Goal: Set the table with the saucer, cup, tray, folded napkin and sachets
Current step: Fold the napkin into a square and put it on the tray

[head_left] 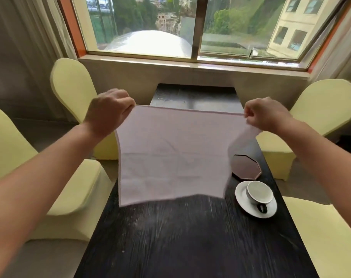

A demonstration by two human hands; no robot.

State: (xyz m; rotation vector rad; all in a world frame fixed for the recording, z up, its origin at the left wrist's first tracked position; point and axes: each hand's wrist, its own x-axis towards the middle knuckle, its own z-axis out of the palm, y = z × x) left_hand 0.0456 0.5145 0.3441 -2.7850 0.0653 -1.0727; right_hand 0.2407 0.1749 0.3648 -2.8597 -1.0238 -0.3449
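Above the dark table [190, 237], left hand [108, 111] and right hand [264, 114] pinched the unfolded napkin's [170, 157] 2 far corners; cup [259, 192] sat on saucer [242, 199] right, near the octagonal tray [246, 167].

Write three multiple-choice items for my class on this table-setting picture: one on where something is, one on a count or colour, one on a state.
1. Where does the cup stand?
A. on the white saucer
B. on the octagonal tray
C. on a chair

2. How many yellow-covered chairs show?
A. two
B. four
C. six

3. What state is the napkin in?
A. folded on the table
B. held spread open in the air
C. crumpled in the cup

Answers:
1 A: the cup sits on the saucer, nearer the camera than the tray.
2 B: two chairs flank the table on each side.
3 B: the left hand and right hand each pinch a top corner and the cloth hangs flat.
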